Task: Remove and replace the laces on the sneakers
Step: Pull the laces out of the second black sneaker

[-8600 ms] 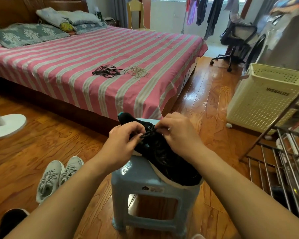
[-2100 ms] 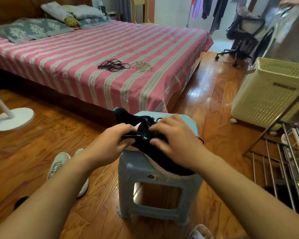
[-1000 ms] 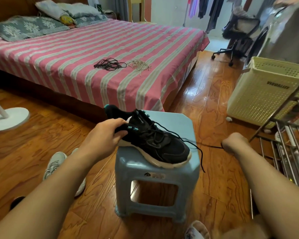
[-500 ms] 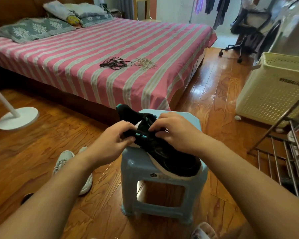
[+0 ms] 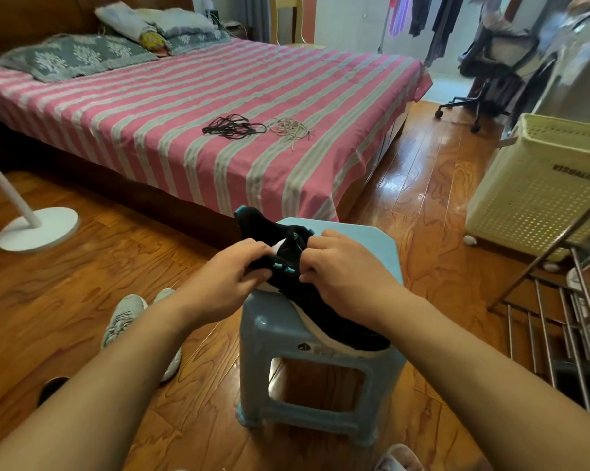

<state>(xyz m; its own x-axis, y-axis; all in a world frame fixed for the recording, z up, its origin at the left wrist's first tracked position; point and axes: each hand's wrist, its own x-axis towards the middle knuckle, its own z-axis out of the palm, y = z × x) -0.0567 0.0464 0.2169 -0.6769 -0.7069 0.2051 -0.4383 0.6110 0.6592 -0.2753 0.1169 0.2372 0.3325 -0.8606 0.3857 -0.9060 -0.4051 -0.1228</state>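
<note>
A: What do you have on the black sneaker (image 5: 324, 314)?

B: I see it lying on the blue stool (image 5: 365, 243), heel end pointing away toward the bed, toe end near the stool's front edge. Its pale sole shows along the side facing me.

A: And my hands?

B: My left hand (image 5: 225, 283) grips the collar side of the sneaker, fingers curled over the black upper beside the teal eyelet tabs. My right hand (image 5: 348, 270) is curled over the tongue and lacing area, fingertips pinching at the same spot. I cannot tell exactly which strand it pinches; the fingers hide it.

A: Where are the other laces?

B: Beyond the stool, on the pink striped bed (image 5: 151, 107), I see a bundle of black laces (image 5: 232, 126) and just beside it a bundle of beige laces (image 5: 290, 128). They lie near each other, well apart from the stool.

A: Anything else around the stool?

B: To the stool's left, on the wooden floor (image 5: 66, 294), I see a pair of grey sneakers (image 5: 127, 317), partly hidden by my left forearm. Farther left of the stool stands a white round fan base (image 5: 38, 229). To the stool's right sits a cream laundry basket (image 5: 541, 185), and nearer me a metal rack (image 5: 565, 328). Behind the basket, past the bed's far corner, is a black office chair (image 5: 490, 62).
</note>
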